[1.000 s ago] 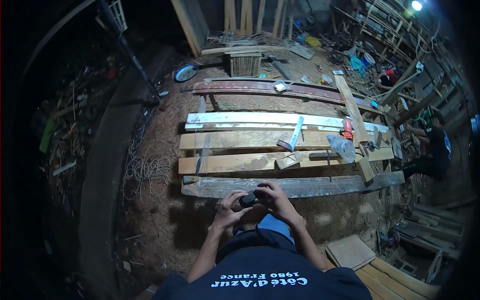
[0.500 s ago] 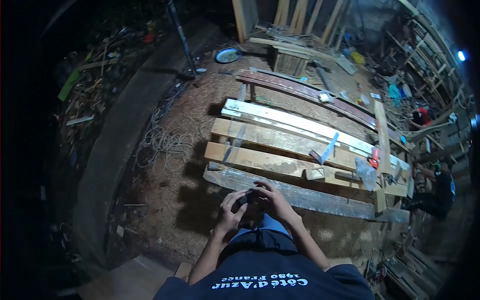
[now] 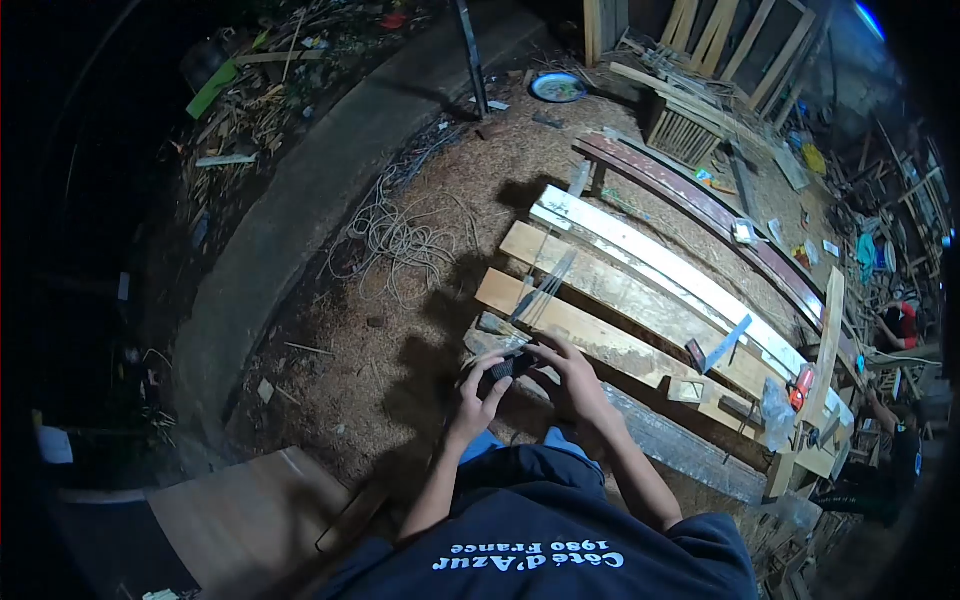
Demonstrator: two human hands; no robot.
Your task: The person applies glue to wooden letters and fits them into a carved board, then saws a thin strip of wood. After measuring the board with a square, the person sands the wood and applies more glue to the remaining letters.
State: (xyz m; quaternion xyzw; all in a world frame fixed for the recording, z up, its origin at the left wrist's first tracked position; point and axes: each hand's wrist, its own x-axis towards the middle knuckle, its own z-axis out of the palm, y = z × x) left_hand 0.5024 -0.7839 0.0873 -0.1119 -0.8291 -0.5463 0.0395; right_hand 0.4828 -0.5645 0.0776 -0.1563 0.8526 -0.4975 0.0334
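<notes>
A small black object (image 3: 512,366) is held in front of my body, near the left end of the closest grey board (image 3: 660,446). The fingers of my left hand (image 3: 474,393) wrap round its left side. My right hand (image 3: 575,378) grips it from the right, fingers curled over its top. What the object is cannot be made out. Beyond my hands lie two light wooden boards (image 3: 590,330) and a white board (image 3: 640,245). A try square with a blue blade (image 3: 727,343) rests on the boards, with a small wooden block (image 3: 685,390) nearby.
Coiled rope (image 3: 398,240) lies on the ground at left. A red tool (image 3: 802,386) and a clear plastic bag (image 3: 776,412) are on the boards at right. A co-worker (image 3: 905,450) is at the far right. A brown panel (image 3: 250,520) stands at lower left.
The view has swung to the left, so the boards now appear farther right and slanted, and the brown panel has come into view. Both hands still hold the black object.
</notes>
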